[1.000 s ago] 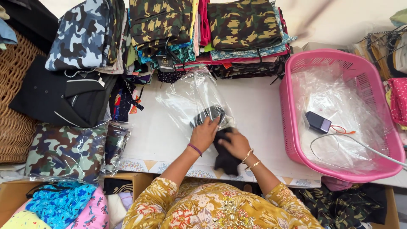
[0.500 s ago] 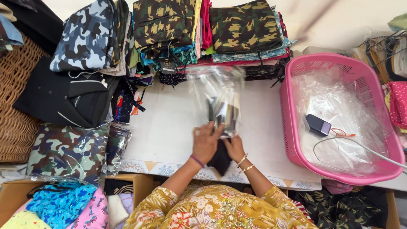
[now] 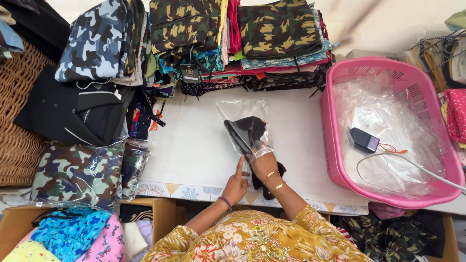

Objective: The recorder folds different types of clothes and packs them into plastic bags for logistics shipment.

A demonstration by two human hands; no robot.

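Observation:
A clear plastic bag (image 3: 244,112) lies upright on the white table (image 3: 194,145) with a folded black garment (image 3: 248,133) partly inside it. My right hand (image 3: 264,164) grips the garment's lower end at the bag's mouth, and the rest of the black cloth hangs below my wrist. My left hand (image 3: 236,182) rests beside it on the table, fingers pointing up along the bag's left edge, touching the plastic.
Stacks of folded camouflage and coloured clothes (image 3: 233,39) line the far edge. A pink basket (image 3: 335,145) at the right holds clear bags and a small dark device with a cable. Bagged camouflage garments (image 3: 77,172) and a wicker basket (image 3: 17,140) lie at the left.
The bag has gone from crumpled flat to stretched out lengthwise. The black garment has slid further into it, and my hands have moved slightly down and right.

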